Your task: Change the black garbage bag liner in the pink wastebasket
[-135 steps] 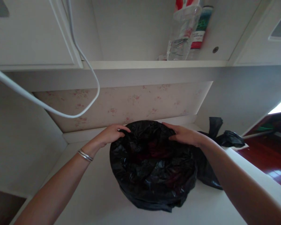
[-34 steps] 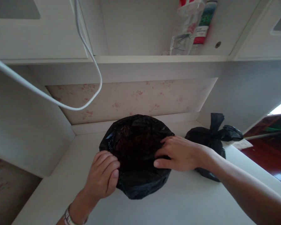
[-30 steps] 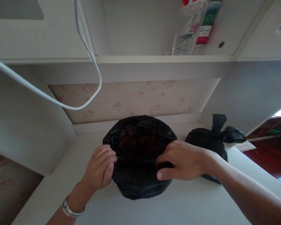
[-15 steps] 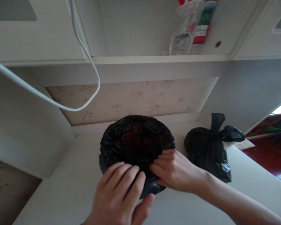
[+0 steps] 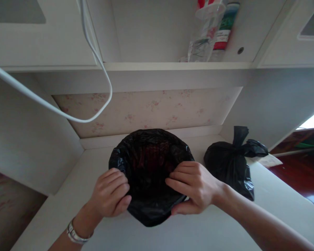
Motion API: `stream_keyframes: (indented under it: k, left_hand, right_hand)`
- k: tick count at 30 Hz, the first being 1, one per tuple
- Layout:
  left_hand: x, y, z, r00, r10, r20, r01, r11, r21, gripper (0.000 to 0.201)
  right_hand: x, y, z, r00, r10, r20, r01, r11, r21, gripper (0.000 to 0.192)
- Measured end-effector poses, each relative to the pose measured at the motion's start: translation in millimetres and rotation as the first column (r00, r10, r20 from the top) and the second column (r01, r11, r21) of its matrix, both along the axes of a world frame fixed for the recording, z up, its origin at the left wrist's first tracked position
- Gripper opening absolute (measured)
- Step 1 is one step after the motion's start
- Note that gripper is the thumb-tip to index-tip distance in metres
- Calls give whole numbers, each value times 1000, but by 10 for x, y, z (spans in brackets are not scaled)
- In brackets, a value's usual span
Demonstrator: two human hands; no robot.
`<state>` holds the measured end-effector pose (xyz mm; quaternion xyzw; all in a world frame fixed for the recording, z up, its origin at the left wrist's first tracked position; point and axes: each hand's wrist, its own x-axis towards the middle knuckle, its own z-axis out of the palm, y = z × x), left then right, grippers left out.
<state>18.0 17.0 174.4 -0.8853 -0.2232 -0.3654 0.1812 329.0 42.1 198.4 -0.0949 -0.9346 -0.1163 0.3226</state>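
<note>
A white cable [image 5: 68,116] loops down at the left. On the bench [image 5: 219,226] stands a bin [image 5: 149,164] lined with a black bag, something dark red showing inside. The left hand [image 5: 110,193] curls on its near-left rim; the right hand [image 5: 192,186] pinches the liner at the near-right rim. A tied bag [image 5: 230,164] sits just right. Bottles [image 5: 209,31] stand on the shelf above.

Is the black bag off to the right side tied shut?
Yes, the tied black bag has a knotted top with loose ends sticking up, beside the lined bin.
</note>
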Motion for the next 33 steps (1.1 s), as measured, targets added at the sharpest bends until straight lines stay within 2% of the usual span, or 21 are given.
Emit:
stream_keyframes:
  k: [3, 6, 10, 13, 15, 17, 19, 23, 27, 31, 33]
  left_hand:
    - [-105, 54, 22, 998, 34, 50, -35, 999, 8, 15]
    - [46, -90, 75, 994, 82, 68, -82, 997, 9, 16]
    - [434, -339, 84, 991, 126, 52, -128, 991, 42, 18]
    - [569, -366, 36, 981, 170, 89, -176, 983, 54, 12]
    - [524, -308, -1, 980, 180, 81, -184, 982, 44, 7]
    - [396, -219, -37, 984, 160, 74, -162, 987, 20, 10]
    - [230, -124, -74, 989, 103, 106, -103, 995, -5, 15]
    - [-41, 35, -130, 984, -37, 172, 41, 999, -25, 18]
    - [-138, 124, -136, 974, -92, 206, 99, 995, -23, 19]
    - [-230, 187, -175, 959, -111, 260, 131, 990, -59, 20]
    - [-289, 180, -186, 961, -81, 264, 102, 993, -66, 20]
  right_hand:
    - [-63, -18, -118, 997, -79, 15, 78, 994, 79, 47]
    - [-189, -85, -162, 986, -166, -12, 166, 974, 151, 44]
    - [-397, -228, -123, 969, -245, -28, 246, 963, 108, 37]
    - [-448, -302, -57, 977, -207, -42, 209, 977, 38, 35]
    - [-384, -290, -14, 988, -140, -63, 140, 990, 3, 43]
    - [-262, -223, 7, 994, -88, -69, 88, 996, 3, 51]
    - [-136, -126, -9, 996, -71, -58, 72, 997, 17, 48]
    - [-32, 35, -134, 995, -64, -80, 64, 998, -3, 50]
    - [-9, 141, -285, 986, -10, -167, 6, 1000, -21, 47]
    - [182, 313, -417, 965, -72, -252, 57, 996, -67, 40]
    - [290, 386, -430, 956, -121, -267, 103, 991, -80, 35]
